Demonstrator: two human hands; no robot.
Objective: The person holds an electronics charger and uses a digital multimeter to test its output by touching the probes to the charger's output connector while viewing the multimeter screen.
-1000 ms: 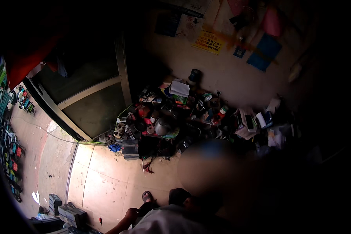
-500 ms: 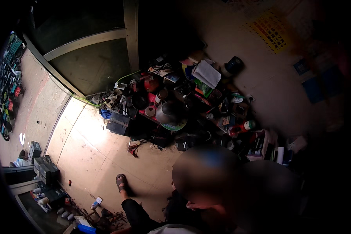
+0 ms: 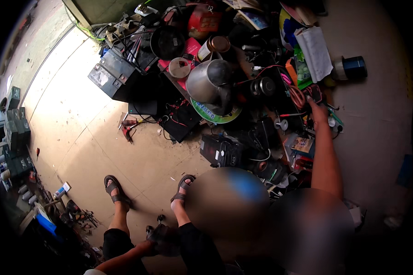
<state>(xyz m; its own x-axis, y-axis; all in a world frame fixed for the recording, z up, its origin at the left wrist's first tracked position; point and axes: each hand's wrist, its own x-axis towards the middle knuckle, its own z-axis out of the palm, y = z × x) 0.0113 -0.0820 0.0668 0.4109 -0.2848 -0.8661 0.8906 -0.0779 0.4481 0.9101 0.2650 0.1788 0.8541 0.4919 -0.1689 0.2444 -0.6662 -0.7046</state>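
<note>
My right hand (image 3: 317,111) reaches into the clutter at the right, on the end of my stretched-out forearm. One finger extends to a coil of reddish cable (image 3: 297,97); I see no clear hold on anything. Low in the view, between my knees, my left hand (image 3: 145,248) is closed on a dark object with two round, shiny-tipped ends (image 3: 166,239). Shadow hides its exact kind. A grey metal kettle (image 3: 207,79) stands on the heaped low table, left of my right hand.
A black battery (image 3: 112,71) stands left of the heap. A red-handled tool (image 3: 128,130) lies on the tiled floor (image 3: 92,146). A black battery pack (image 3: 222,150) sits in front of the kettle. Loose tools (image 3: 80,213) lie at lower left. Blurred patches cover the lower middle.
My view has shifted down and closer to the heap. My right arm now reaches out over it. My left hand with the dark object and my second sandalled foot have come into view.
</note>
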